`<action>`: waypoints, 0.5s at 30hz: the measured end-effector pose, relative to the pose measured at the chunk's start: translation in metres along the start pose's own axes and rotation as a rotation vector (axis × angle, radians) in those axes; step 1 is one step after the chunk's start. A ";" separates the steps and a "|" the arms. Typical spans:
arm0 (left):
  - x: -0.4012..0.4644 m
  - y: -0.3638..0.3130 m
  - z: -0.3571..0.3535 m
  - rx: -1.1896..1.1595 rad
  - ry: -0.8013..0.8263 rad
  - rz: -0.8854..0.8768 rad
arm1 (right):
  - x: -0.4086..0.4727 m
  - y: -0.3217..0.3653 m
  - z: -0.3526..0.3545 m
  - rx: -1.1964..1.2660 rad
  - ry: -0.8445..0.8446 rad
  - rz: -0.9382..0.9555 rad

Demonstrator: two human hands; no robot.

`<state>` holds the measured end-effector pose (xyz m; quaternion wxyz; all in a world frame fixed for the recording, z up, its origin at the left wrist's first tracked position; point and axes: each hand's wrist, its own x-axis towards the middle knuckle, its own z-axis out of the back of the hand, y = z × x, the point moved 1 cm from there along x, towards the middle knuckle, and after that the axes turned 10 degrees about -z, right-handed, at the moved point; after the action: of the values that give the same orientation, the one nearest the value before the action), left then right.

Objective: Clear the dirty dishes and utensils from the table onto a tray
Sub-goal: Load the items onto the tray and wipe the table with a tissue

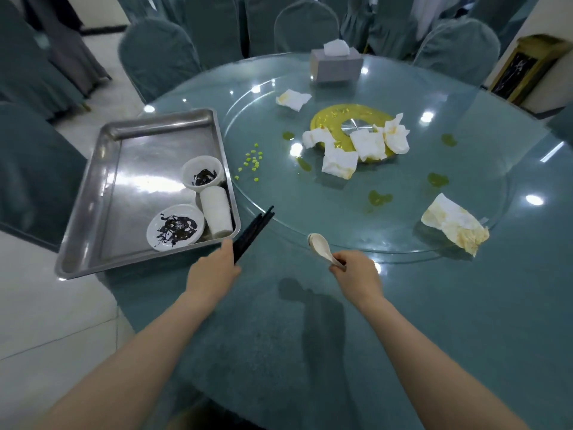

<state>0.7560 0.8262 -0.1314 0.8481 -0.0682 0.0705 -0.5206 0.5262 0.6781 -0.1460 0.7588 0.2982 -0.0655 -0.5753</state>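
The round table (403, 305) spreads beyond both hands. The steel tray (108, 169), just left of the left hand (214, 274), carries a bowl, cup and plate. That hand grips black chopsticks (254, 232) pointing up-right; the right hand (356, 276) pinches a white soup spoon (321, 247) by its handle.

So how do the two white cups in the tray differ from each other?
The upright cup stands on its base with its mouth facing up, while the tipped cup lies on its side on the tray. The upright cup shows dark residue inside; the tipped cup shows only its plain outer wall, so its inside cannot be seen. Both are white, sit close together and are near the smeared plate.
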 end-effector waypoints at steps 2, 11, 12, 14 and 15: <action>0.006 0.021 0.019 -0.109 -0.099 0.047 | 0.006 0.021 0.000 -0.008 -0.004 0.038; 0.043 0.143 0.080 -0.498 -0.281 0.246 | 0.028 0.130 -0.020 -0.013 -0.001 0.164; 0.047 0.160 0.083 -0.567 -0.296 0.281 | 0.031 0.142 -0.025 -0.024 0.004 0.173; 0.057 0.194 0.087 -0.682 -0.310 0.358 | 0.038 0.164 -0.037 -0.043 0.018 0.175; 0.062 0.210 0.088 -0.721 -0.315 0.396 | 0.042 0.175 -0.043 -0.048 0.025 0.170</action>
<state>0.9843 0.8690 -0.0883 0.8539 -0.4236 0.1292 -0.2734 0.7053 0.6841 -0.0986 0.8127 0.2805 -0.0673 -0.5063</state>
